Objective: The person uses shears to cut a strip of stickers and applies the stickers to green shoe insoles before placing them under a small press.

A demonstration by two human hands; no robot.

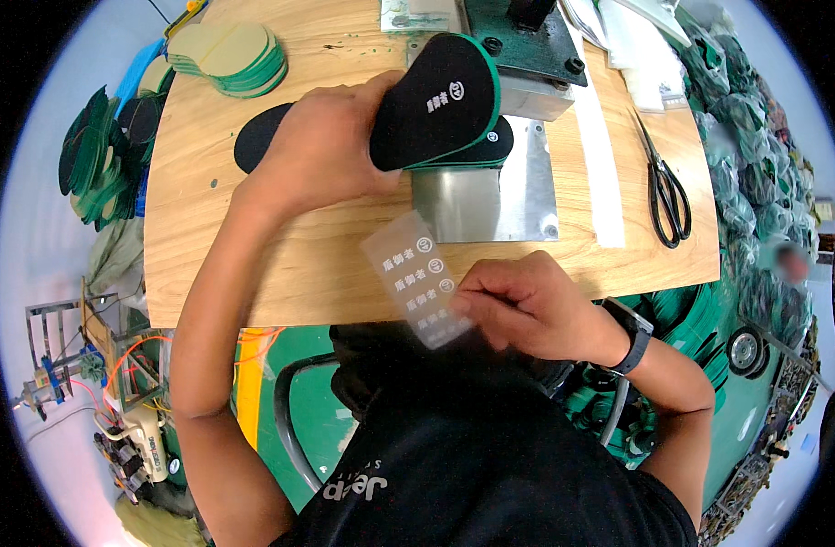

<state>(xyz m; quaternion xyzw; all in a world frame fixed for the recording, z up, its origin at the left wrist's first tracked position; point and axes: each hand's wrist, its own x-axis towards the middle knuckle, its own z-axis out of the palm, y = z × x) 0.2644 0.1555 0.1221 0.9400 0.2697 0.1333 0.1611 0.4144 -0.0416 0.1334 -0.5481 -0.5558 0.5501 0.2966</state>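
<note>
Black fabric insole with a green edge (431, 114) sits tilted in the left hand (331, 137), whose fingers and thumb clasp its left side, near a flat silver metal plate (481, 210). The right hand (531, 305) pinches a translucent plastic sheet with white printing (404, 269) by its right edge. Holding both by their rims seems wise, fingertips clear of the prints, the sheet unbent.

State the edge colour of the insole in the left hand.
Green edge, clearest in the head view.
</note>
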